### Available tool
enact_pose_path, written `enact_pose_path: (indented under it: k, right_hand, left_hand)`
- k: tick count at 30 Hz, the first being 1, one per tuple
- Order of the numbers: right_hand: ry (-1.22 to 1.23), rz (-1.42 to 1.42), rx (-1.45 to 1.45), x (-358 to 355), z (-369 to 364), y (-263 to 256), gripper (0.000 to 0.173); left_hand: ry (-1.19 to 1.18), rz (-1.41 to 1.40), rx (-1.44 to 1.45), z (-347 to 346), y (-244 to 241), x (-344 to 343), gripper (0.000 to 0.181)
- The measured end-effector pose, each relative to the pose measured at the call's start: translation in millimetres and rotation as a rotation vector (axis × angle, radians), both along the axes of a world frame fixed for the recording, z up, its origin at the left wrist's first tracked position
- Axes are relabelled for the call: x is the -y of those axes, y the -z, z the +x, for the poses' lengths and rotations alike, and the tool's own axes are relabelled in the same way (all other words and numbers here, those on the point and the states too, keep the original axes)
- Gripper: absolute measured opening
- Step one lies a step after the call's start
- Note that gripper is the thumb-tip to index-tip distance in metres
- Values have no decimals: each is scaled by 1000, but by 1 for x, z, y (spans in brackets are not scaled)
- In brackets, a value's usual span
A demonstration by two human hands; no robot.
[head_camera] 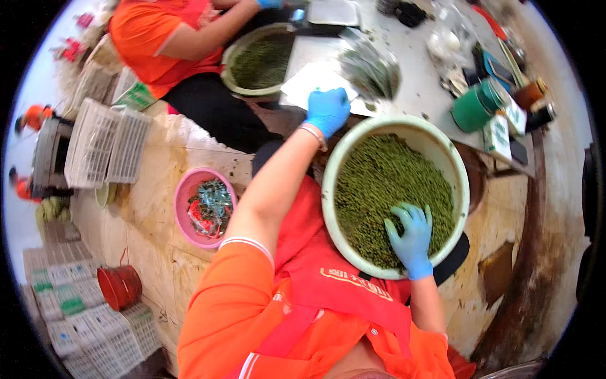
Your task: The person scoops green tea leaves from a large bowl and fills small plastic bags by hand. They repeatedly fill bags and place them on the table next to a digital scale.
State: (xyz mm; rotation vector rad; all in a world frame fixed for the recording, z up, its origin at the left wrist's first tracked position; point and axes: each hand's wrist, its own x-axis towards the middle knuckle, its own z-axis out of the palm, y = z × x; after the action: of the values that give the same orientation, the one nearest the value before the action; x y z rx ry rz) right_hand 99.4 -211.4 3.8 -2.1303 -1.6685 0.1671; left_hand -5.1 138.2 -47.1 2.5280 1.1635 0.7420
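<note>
A pale green plastic basin [396,124] sits before me at the table's edge, filled with small green grains that look like peppercorns [388,184]. My right hand [412,237], in a blue glove, rests on the grains with its fingers spread, near the basin's close side. My left hand [328,111], gloved in blue too, reaches forward over a white sheet [303,87] on the metal table [421,71]. Its fingers are curled under, so whether they hold something is hidden. Just right of it lies a clear plastic bag [371,68] with green contents.
A co-worker in orange [156,42] sits at the left beside another basin of green grains [258,61]. A scale [334,13] stands at the back. Bottles and a green can [478,106] crowd the table's right. On the floor are a pink basin [182,208], red bucket [118,286] and crates [106,142].
</note>
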Motion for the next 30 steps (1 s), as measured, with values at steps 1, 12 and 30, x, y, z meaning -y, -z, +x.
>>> enact_pose_path:
  k: [1, 12, 30]
  right_hand:
    - [-8, 20, 9, 0, 0, 2, 26]
    - [15, -18, -145, 11, 8, 6, 42]
    - [5, 119, -605, -29, 12, -27, 43]
  left_hand:
    - [-42, -3, -1, 2, 6, -4, 17]
    - [33, 153, 307, 2, -61, 37, 15]
    - [376, 328, 328, -46, -87, 216, 14]
